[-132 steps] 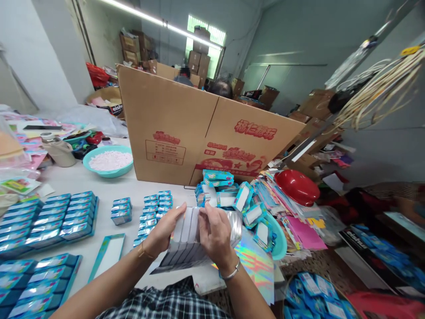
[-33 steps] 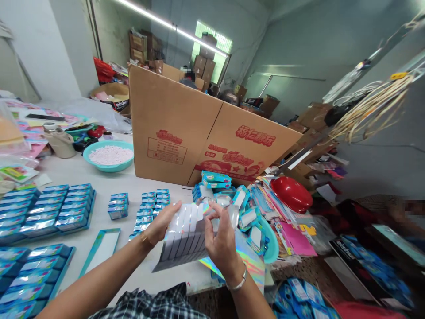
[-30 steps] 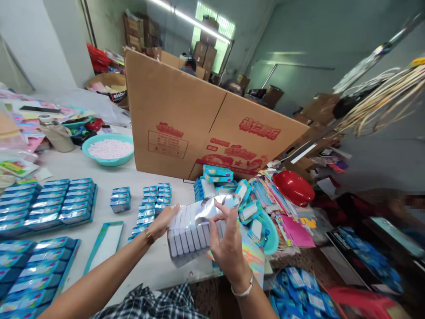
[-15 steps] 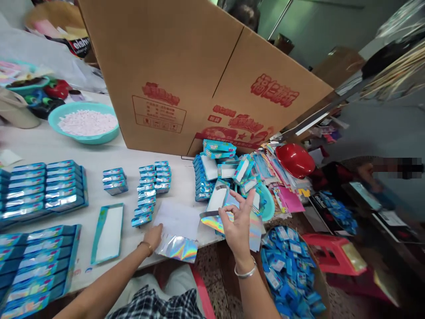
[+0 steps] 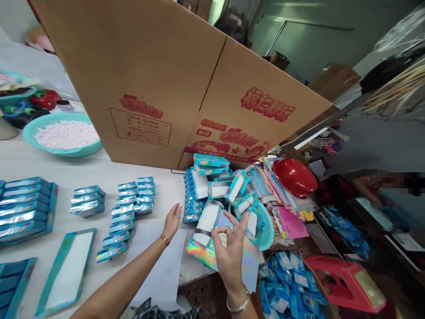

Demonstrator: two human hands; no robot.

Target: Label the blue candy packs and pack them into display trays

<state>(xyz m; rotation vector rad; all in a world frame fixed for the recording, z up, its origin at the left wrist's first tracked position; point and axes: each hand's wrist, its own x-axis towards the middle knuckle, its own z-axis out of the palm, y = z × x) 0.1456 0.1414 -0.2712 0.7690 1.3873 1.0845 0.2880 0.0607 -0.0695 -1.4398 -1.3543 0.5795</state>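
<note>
My left hand is stretched forward over the table, fingers extended, with nothing visible in it. It is just beyond a white sheet and left of a stack of small blue boxes. My right hand is raised over a shiny rainbow-silver sheet. Its thumb and forefinger meet in a pinch while the other fingers stand apart; what they hold, if anything, I cannot make out. A white-faced tray with a dark band lies beyond the right hand, among jumbled blue-edged trays.
A large cardboard carton stands behind. Rows of blue boxes and a shallow tray are left. A turquoise basin holds white pieces. A bin of blue packets and a red stool stand right. Another person's arm shows.
My left hand has left the white sheet and moved forward and right. The sheet's shiny strip no longer shows. My right hand keeps its pinch. The view has turned right.
</note>
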